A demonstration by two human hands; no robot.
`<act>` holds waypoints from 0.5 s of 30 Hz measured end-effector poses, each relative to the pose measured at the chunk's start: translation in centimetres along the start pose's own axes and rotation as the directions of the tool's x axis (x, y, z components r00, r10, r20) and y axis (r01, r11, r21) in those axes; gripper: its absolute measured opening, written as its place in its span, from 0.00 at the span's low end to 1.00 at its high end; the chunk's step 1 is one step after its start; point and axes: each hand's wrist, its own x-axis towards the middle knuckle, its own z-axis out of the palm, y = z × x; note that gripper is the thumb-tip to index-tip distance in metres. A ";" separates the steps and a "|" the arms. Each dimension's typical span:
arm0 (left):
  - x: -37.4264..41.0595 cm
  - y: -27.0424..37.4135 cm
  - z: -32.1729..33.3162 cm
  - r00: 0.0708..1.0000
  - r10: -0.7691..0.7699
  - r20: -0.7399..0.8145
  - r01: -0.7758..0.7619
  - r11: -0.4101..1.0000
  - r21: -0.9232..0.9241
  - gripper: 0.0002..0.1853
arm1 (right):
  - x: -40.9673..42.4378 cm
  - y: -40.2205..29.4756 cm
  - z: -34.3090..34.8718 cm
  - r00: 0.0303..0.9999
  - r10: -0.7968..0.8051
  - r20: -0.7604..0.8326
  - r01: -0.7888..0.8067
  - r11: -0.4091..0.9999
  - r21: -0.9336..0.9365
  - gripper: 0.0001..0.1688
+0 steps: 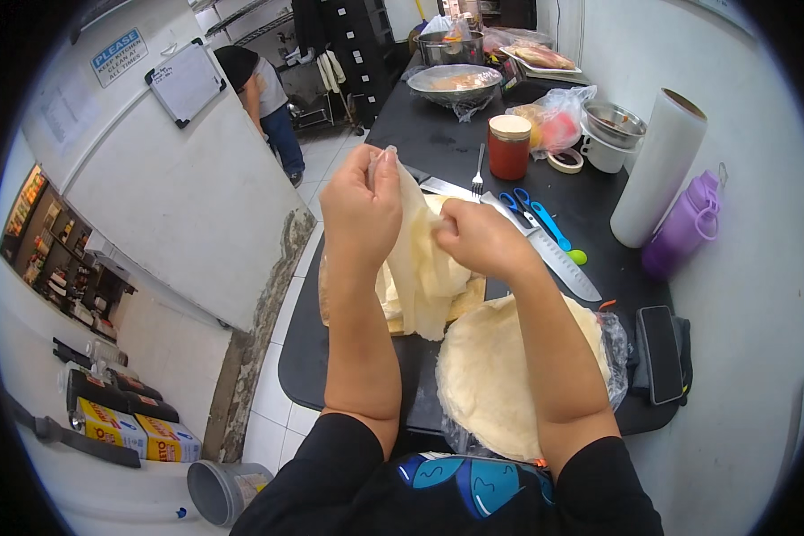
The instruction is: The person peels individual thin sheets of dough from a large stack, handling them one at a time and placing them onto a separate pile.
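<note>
Between my two hands hangs a thin, pale dough wrapper sheet, creased and drooping. My left hand pinches its upper edge, fingers closed at the top. Lower down and to the right, my right hand grips the sheet's side. Beneath them more pale sheets lie on a wooden board, partly hidden by the hanging sheet and my left arm. Nearer my body, a round stack of dough wrappers rests on clear plastic, with my right forearm over part of it.
Right of my hands lie a large knife, blue-handled scissors, a blue measuring spoon and a fork. A red-filled jar, plastic wrap roll, purple bottle and phone stand or lie along the black table. A person bends beyond.
</note>
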 end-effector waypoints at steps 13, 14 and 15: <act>1.7 -4.4 1.1 0.895 -0.186 0.406 0.350 0.857 -0.378 0.10 | -0.4 1.7 -5.1 0.991 0.071 -0.112 0.010 0.802 0.597 0.12; 1.8 -5.2 1.3 0.879 -0.186 0.438 0.374 0.839 -0.394 0.10 | -0.6 1.0 -5.5 0.992 0.103 -0.076 -0.035 0.790 0.612 0.12; 1.7 -5.6 1.7 0.854 -0.164 0.494 0.396 0.821 -0.412 0.11 | -0.9 0.9 -5.9 0.988 0.144 -0.046 -0.085 0.781 0.619 0.12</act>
